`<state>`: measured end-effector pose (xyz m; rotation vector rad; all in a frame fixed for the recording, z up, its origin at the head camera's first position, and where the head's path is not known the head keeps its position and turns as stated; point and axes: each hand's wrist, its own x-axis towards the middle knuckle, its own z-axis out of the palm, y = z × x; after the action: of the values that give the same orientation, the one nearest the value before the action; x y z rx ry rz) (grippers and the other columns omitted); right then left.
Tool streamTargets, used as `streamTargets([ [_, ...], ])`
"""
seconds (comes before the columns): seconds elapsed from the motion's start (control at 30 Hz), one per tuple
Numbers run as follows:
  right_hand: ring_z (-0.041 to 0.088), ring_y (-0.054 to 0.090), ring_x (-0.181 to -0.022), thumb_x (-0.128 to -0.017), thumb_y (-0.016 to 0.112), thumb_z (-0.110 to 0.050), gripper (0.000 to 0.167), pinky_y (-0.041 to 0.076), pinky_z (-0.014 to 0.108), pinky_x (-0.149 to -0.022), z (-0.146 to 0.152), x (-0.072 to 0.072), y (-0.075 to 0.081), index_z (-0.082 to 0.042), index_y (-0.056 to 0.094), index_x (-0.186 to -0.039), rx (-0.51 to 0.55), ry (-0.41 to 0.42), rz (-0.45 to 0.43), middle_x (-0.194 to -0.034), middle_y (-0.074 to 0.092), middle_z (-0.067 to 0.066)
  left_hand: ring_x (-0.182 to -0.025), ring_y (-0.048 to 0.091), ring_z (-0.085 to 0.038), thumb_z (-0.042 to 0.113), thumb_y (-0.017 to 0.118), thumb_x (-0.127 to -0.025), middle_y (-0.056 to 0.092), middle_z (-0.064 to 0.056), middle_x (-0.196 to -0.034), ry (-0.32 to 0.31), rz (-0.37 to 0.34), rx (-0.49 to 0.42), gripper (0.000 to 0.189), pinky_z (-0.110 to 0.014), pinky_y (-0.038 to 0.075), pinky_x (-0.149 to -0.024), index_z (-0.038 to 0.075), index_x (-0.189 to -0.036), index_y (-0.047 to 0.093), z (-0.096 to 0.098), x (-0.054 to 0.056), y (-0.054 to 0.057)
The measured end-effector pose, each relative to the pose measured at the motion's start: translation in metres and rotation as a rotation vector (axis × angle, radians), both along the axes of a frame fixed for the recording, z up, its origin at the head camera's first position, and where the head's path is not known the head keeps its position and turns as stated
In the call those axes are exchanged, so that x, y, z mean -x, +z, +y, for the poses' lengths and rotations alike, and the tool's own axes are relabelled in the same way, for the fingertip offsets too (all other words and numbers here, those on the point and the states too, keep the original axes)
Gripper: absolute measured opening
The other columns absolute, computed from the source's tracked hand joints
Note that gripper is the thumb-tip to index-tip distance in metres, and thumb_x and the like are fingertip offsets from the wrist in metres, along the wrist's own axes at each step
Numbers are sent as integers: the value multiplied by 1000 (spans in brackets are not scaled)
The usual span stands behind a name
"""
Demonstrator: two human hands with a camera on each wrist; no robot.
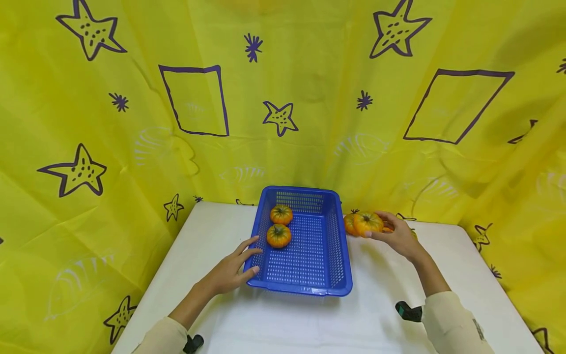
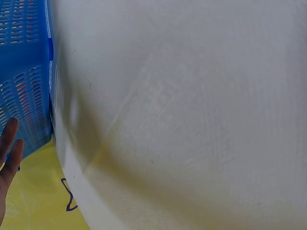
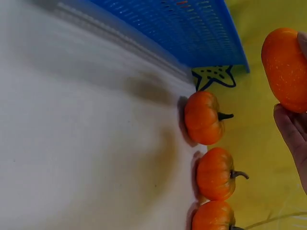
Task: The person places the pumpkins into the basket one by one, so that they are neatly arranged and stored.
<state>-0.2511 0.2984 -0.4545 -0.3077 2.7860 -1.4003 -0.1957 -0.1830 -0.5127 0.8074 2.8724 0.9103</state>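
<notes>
My right hand [image 1: 395, 238] holds a small orange pumpkin [image 1: 368, 224] by its side, raised above the table to the right of the blue plastic basket [image 1: 305, 290]. In the right wrist view that pumpkin [image 3: 287, 69] is partly cut off by the frame edge, with fingertips against it. Inside the basket, along its left wall, sit two pumpkins, one at the back [image 1: 281, 215] and one in front [image 1: 278, 236]. My left hand [image 1: 230, 273] is at the basket's left rim with fingers extended; its fingers [image 2: 13, 158] show next to the slotted wall.
Three more pumpkins stand in a row on the white table right of the basket: one nearest it [image 3: 204, 118], a middle one [image 3: 216, 174] and a third [image 3: 213, 218]. A yellow patterned curtain [image 1: 309, 147] hangs around the table's back and sides.
</notes>
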Motion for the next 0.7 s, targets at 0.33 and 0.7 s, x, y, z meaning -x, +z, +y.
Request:
streamTargets([
  [0.33,44,50,-132,-93,72,-30,75,54,18,-85,-28,16,23,-6,36,-154,96,25,10,-150,45,24,-144,41,-40,44,57,-98,23,3,-167,1,2,-6,52,-62,49,-100,18,-144,54,0,1,-1],
  [0.7,42,47,-136,-92,74,-25,72,54,34,-100,-59,33,34,-6,38,-152,145,82,4,-152,42,21,-144,41,-40,42,58,-98,23,3,-167,9,0,3,51,-62,49,-101,18,-144,55,-1,2,-4],
])
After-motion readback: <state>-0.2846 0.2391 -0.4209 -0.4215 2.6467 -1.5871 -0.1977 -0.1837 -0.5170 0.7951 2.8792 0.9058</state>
